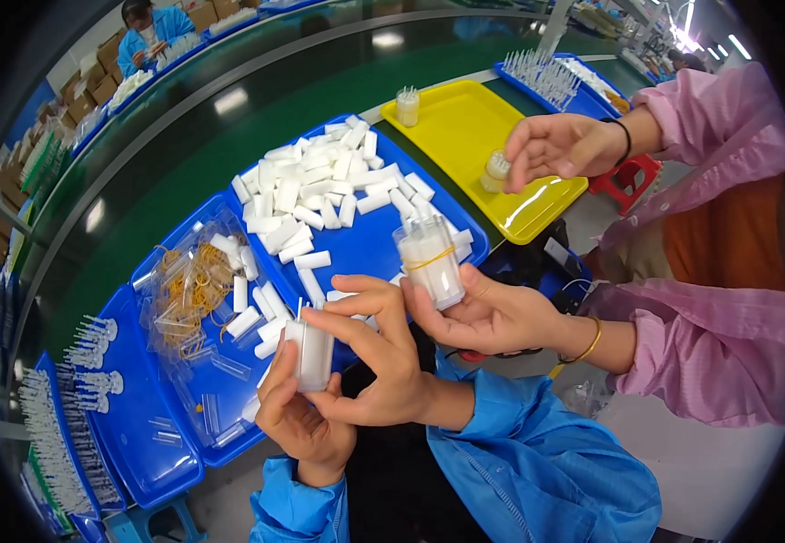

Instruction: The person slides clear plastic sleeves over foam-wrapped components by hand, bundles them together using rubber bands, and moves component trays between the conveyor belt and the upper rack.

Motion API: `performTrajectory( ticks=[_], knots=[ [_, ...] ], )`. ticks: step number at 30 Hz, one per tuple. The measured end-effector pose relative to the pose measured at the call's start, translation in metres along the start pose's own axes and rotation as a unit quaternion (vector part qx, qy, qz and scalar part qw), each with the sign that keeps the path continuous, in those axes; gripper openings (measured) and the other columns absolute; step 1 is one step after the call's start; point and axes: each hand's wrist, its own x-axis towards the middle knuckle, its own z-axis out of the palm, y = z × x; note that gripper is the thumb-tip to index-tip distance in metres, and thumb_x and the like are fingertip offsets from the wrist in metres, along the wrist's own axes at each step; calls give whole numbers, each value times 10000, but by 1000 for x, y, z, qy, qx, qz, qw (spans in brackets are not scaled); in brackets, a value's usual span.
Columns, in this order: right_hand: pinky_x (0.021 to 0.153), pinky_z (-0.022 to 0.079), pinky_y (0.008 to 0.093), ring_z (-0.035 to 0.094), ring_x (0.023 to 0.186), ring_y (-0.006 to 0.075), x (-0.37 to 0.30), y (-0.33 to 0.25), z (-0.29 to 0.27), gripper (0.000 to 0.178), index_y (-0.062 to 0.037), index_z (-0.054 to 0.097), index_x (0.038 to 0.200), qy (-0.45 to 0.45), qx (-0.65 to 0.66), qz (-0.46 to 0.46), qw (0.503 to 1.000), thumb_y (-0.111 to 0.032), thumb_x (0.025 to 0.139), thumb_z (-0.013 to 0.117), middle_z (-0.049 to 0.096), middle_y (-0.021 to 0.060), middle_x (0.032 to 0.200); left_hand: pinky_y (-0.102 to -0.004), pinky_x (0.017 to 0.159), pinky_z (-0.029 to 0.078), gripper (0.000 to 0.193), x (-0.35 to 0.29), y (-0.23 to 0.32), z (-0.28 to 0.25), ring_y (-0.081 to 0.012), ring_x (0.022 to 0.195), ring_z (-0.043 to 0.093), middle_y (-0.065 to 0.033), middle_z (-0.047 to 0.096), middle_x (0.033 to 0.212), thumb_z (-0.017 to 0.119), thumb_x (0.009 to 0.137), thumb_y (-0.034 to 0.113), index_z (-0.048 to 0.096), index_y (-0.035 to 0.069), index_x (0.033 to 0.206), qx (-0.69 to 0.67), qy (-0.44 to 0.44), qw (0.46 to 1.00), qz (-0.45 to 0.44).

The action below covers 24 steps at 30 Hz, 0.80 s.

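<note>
My left hand (306,430), fingers closed, grips a small bundle of clear tubes with white inserts (313,357) from below and the left. My right hand (379,362) curls round the same bundle, its index finger at the top where a thin white stick pokes up. Just beyond, a co-worker's hand (501,317) in a pink sleeve holds a similar bundle of clear tubes (430,262) with a yellow rubber band round it. Below and behind my hands lie loose white cylinders (315,181) in a blue tray (356,244).
Another blue tray (161,362) holds yellow rubber bands (195,294) and clear tubes. White-tipped sticks (94,389) stand at the left. A yellow tray (456,127) carries two bundles; the co-worker's other hand (564,149) is over it. A green conveyor belt (184,172) runs behind.
</note>
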Motion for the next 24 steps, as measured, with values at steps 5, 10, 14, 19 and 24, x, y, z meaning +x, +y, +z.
performTrajectory(
  ticks=[5, 10, 14, 19, 24],
  knots=[
    [901, 454, 394, 500, 1113, 338, -1, 9, 2, 590, -4, 646, 1124, 5, 41, 9, 999, -143, 564, 766, 504, 139, 1086, -430, 998, 449, 437, -3, -2, 4, -334, 1231, 487, -251, 433, 1332, 629, 878, 16, 349, 49, 1212, 24, 7, 1000, -1],
    [893, 458, 392, 508, 1104, 338, -2, 12, 0, 588, 0, 638, 1126, 19, 50, 8, 999, -120, 564, 762, 505, 142, 1082, -429, 988, 461, 433, -1, 1, 9, -330, 1225, 492, -254, 432, 1328, 625, 884, 23, 350, 47, 1216, 24, 1, 1000, -5],
    [898, 453, 396, 508, 1106, 336, -5, 14, 1, 597, -1, 629, 1140, 18, 62, 16, 998, -110, 568, 761, 511, 141, 1071, -434, 993, 457, 428, -3, 2, 11, -330, 1222, 493, -251, 433, 1328, 623, 885, 23, 356, 46, 1219, 22, 5, 1000, -15],
    [912, 442, 405, 507, 1111, 334, -5, 12, -3, 596, 0, 626, 1139, 26, 72, 18, 997, -103, 567, 758, 514, 136, 1065, -432, 1010, 438, 425, -4, 8, 13, -317, 1224, 489, -239, 440, 1324, 624, 887, 29, 359, 45, 1218, 15, 5, 1000, -22],
    [909, 439, 399, 515, 1109, 331, -5, 10, -5, 593, 1, 623, 1139, 34, 75, 16, 996, -99, 569, 751, 519, 137, 1060, -450, 1015, 447, 408, -4, 11, 12, -352, 1245, 476, -231, 401, 1338, 602, 886, -7, 344, 58, 1195, 28, -8, 999, -41]
  ],
)
